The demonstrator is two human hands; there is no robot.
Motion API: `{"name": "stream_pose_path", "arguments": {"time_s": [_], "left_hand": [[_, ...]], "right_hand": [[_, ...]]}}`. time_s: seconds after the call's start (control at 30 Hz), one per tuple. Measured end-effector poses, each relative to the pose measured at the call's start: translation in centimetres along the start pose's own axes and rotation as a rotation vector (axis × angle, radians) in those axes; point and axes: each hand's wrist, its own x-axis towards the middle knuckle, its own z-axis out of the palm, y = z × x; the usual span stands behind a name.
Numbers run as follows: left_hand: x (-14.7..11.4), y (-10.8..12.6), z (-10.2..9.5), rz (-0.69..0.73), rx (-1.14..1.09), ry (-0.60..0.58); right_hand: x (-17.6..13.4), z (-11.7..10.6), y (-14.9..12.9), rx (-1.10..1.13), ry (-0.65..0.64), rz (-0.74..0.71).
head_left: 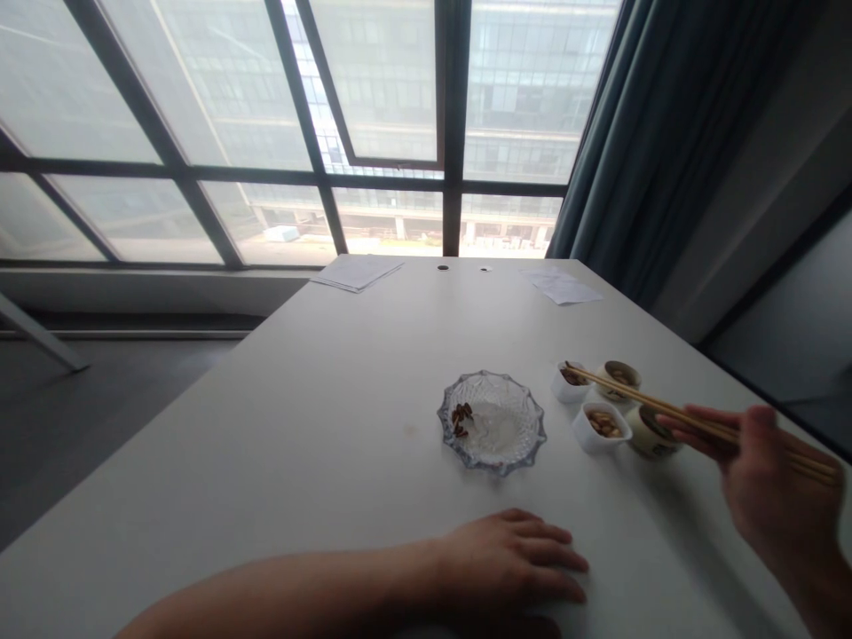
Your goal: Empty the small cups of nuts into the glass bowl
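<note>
Right hand (pixel 778 470): fingers wrapped on a pair of chopsticks (pixel 685 415), well to the right of the glass dish (pixel 496 435). Tips are at the mouth of the rear white cup (pixel 564 390), just right of the dish, dark pieces inside; can't tell if the tips pinch one. My left hand (pixel 512 564) lies palm down on the near side of the dish, fingers loosely spread on the white table (pixel 319 444), gripping nothing. Dish holds a few dark brown pieces (pixel 461 421), bunched in its left part. Front white cup (pixel 589 439), also right of the dish, has lighter tan pieces. Beyond the cups from the dish: two cream jars, a rear one (pixel 608 391) and a front one (pixel 650 444), the latter near my right fingers. Paper sheets (pixel 359 272) far beyond the dish, leftward; more paper (pixel 564 286) beyond it, rightward.
</note>
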Motion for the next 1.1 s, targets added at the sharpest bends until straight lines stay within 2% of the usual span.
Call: {"name": "stream_pose_path", "arguments": {"time_s": [0.1, 0.3, 0.5, 0.57, 0.63, 0.73, 0.83, 0.93, 1.1], "left_hand": [[-0.1, 0.1, -0.1, -0.007, -0.013, 0.0], [-0.3, 0.0, 0.1, 0.016, 0.011, 0.028], [-0.3, 0.0, 0.2, 0.014, 0.021, 0.025], [-0.3, 0.0, 0.1, 0.016, 0.024, 0.021], [-0.3, 0.0, 0.1, 0.02, 0.029, 0.022], [-0.2, 0.1, 0.1, 0.022, 0.034, 0.032], [-0.2, 0.1, 0.2, 0.026, 0.041, 0.034], [-0.1, 0.1, 0.4, 0.028, 0.047, 0.037], [0.1, -0.1, 0.7, 0.019, 0.034, 0.024]], "right_hand": [[0.9, -0.6, -0.4, -0.05, 0.038, 0.003], [0.8, -0.6, 0.0, -0.045, -0.001, -0.044], [0.2, -0.2, -0.8, -0.046, -0.004, -0.115], [-0.6, 0.4, -0.7, -0.012, -0.06, -0.092], [-1.9, 1.5, -0.4, 0.018, -0.168, -0.053], [-4.4, 3.8, 0.1, 0.022, -0.372, 0.024], [-6.2, 6.1, 0.7, 0.051, -0.506, 0.1], [-6.9, 7.4, 1.3, 0.079, -0.566, 0.143], [-7.0, 7.8, 1.9, 0.073, -0.571, 0.146]]}}
